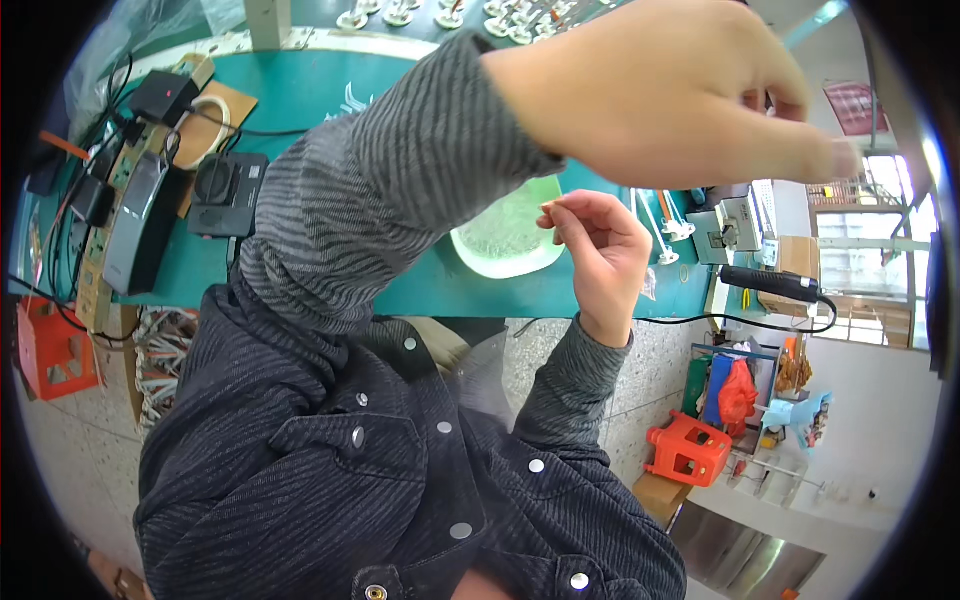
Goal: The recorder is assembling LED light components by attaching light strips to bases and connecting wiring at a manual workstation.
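My left arm crosses in front of me, and my left hand [670,95] is raised at the upper right, close to the camera. Its thumb stretches out apart from a bent finger; I see nothing held, though part of the fingers is hidden. My right hand [600,250] is beside a pale green plastic basin [535,262]. Thumb and forefinger are pinched together on something too small to make out. Inside the basin is a layer of small, clear-looking bits. My left sleeve covers part of its rim.
A black cylindrical corded tool [770,283] is at the table's right, near small white parts with stems [677,228]. At the left are a black box-shaped device [228,195], power strips and cables [95,265]. More white-based parts [400,14] lie at the back. A red crate [690,448] is on the floor.
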The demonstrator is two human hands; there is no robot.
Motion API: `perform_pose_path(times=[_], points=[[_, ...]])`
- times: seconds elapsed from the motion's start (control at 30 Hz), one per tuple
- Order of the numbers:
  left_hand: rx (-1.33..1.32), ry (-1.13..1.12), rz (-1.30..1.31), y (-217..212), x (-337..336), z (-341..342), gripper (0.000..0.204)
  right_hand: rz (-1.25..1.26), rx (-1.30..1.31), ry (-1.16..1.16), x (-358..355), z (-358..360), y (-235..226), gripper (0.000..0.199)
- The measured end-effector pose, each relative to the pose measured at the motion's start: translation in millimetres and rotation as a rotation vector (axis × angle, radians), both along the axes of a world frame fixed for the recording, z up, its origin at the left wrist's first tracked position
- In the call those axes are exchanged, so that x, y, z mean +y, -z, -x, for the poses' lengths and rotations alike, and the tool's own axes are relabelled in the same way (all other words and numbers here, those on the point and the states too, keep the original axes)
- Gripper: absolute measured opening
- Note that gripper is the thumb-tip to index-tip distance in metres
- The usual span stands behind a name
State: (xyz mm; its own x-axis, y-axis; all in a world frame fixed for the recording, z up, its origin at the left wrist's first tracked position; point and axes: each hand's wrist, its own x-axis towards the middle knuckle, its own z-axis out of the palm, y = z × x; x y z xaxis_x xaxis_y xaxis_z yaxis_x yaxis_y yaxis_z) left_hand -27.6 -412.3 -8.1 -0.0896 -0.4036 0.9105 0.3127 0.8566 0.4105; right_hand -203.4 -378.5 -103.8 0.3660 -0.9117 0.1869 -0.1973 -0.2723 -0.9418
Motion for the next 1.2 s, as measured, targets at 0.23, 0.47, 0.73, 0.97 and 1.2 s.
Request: perform_pose_path(times=[0.23, 0.47, 0.73, 0.97, 1.2], points=[[0.295, 0.147, -0.122, -3, 10, 31, 0.027, 0.135, -1.107, 0.104, 15, -48, -52, 0.013], [0.598, 0.832, -0.201, 8, -4, 54, 0.025, 0.125, -0.939, 0.131, 15, -50, -24, 0.017], [0.377, 0.878, -0.162, 20, -23, 44, 0.024, 0.778, -0.107, 0.429, 26, -37, -37, 0.014], [0.191, 0.129, -0.862, -4, 19, 63, 0.02, 0.864, -0.003, 0.505, 34, -23, -42, 0.015], [0.177, 0.523, -0.63, 17, 4, 53, 0.031, 0.759, -0.132, 0.642, 30, -10, -54, 0.013]])
